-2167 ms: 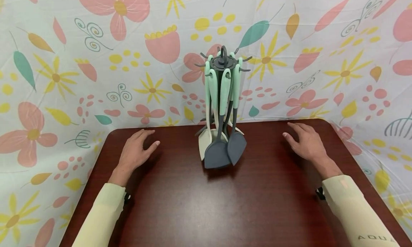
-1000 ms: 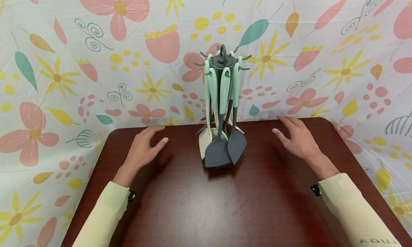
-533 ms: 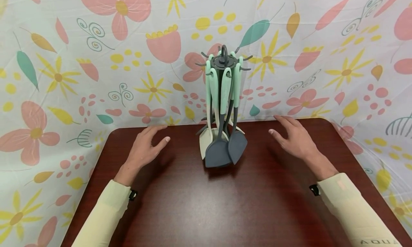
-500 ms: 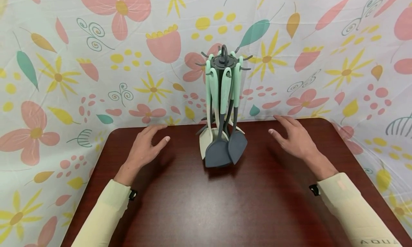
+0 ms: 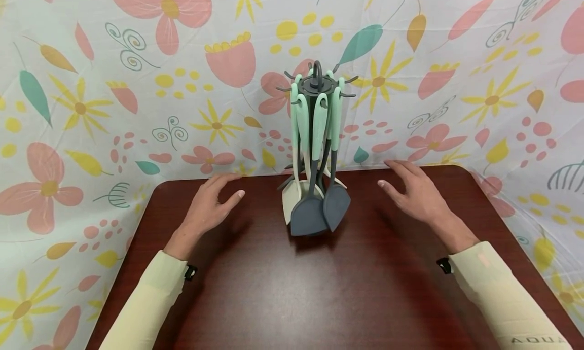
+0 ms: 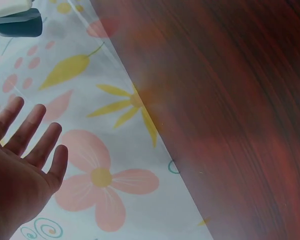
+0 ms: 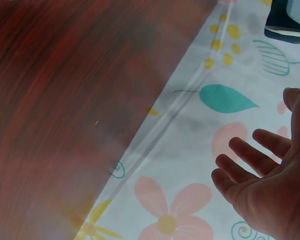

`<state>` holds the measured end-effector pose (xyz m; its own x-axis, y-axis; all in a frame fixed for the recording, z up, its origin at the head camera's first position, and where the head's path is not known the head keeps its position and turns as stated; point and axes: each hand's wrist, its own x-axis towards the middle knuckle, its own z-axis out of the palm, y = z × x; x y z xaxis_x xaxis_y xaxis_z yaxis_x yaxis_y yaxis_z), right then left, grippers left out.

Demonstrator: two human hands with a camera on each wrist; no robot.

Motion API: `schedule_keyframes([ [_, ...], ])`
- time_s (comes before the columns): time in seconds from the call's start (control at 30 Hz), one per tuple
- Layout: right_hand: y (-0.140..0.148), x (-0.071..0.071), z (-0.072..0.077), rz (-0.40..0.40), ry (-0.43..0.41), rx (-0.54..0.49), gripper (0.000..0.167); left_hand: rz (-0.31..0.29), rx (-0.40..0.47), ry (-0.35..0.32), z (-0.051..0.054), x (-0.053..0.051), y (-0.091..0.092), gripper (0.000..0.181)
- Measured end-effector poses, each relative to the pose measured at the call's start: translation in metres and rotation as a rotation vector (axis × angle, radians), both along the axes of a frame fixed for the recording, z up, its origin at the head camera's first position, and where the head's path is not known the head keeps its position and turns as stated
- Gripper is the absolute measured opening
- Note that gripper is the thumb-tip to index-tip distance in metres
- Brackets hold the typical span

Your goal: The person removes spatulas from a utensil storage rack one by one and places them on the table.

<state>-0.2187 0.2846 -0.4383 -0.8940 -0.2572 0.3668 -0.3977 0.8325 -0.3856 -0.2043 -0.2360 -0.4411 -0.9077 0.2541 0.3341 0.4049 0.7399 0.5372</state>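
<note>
My left hand (image 5: 205,208) hovers over the left part of the table, fingers relaxed and thumb apart, holding nothing. On the other side my right hand (image 5: 417,195) is held the same way, with nothing in it. Between them, apart from both, stands a dark grey utensil rack (image 5: 318,84) with a loop on top and hooks around it. Several kitchen utensils with mint green handles hang from the hooks. In front are a dark grey turner (image 5: 309,218), another dark grey turner (image 5: 336,207) and a cream-headed utensil (image 5: 290,202). Those at the back are partly hidden.
The dark red-brown wooden table (image 5: 292,294) has rounded far corners. A white cloth (image 5: 255,111) printed with flowers and leaves hangs behind it and down both sides. In the wrist views, parts of utensil heads show at the upper corners.
Both hands have moved inward and slightly away from me, toward the utensil rack. The rack and its utensils have stayed in place.
</note>
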Motion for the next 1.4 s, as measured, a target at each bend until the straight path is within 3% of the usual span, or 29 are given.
schedule_keyframes([
  [0.6,-0.014,0.003,0.005,0.036,-0.003,-0.027,0.057,-0.066,0.057,0.03,0.004,-0.004,0.014,0.044],
  [0.9,-0.022,0.005,0.008,0.045,0.016,-0.062,0.053,-0.112,0.141,0.048,0.007,-0.005,0.024,0.042],
  [1.4,-0.031,0.011,0.018,0.067,-0.026,-0.139,0.052,-0.148,0.287,-0.029,0.015,-0.002,0.036,0.039],
])
